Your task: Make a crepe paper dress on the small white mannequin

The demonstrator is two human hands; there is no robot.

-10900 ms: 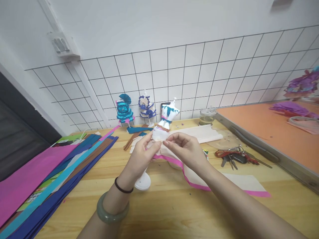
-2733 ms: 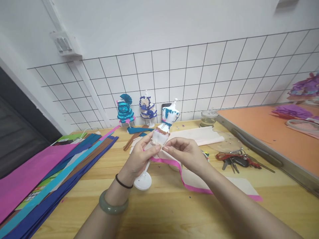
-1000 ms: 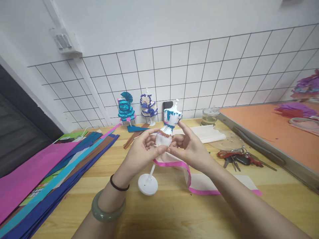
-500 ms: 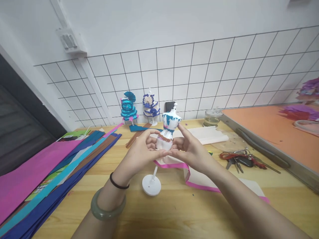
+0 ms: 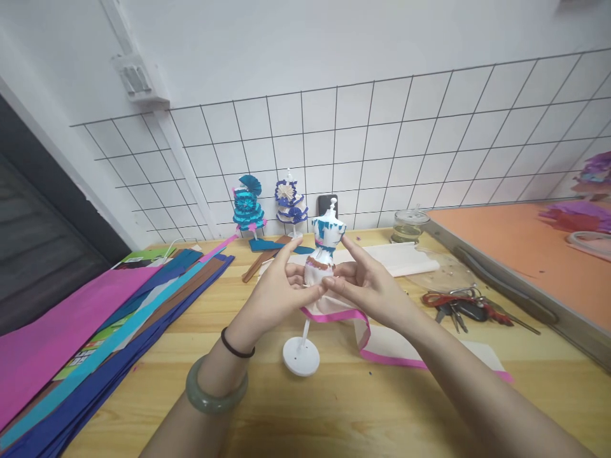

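A small white dress form (image 5: 319, 270) with blue trim on its chest and a brown band at its hips leans slightly on its round white base. My left hand (image 5: 281, 280) holds its lower body from the left, and my right hand (image 5: 367, 286) grips it from the right, thumbs close together at the front. A cream paper strip with a pink edge (image 5: 382, 357) trails from behind the form towards the right; whether a hand pinches its end is hidden.
Two decorated forms, one turquoise (image 5: 248, 207) and one cream and blue (image 5: 291, 207), stand by the wall. Coloured paper strips (image 5: 109, 337) lie left. Right are keys (image 5: 470, 308), a glass cup (image 5: 409, 226) and an orange board (image 5: 515, 242). A phone (image 5: 327, 205) stands behind the form.
The form's base has shifted a little to the right, so the form leans less. My left hand has moved slightly right, its index finger raised more. The thumbs have moved up a little.
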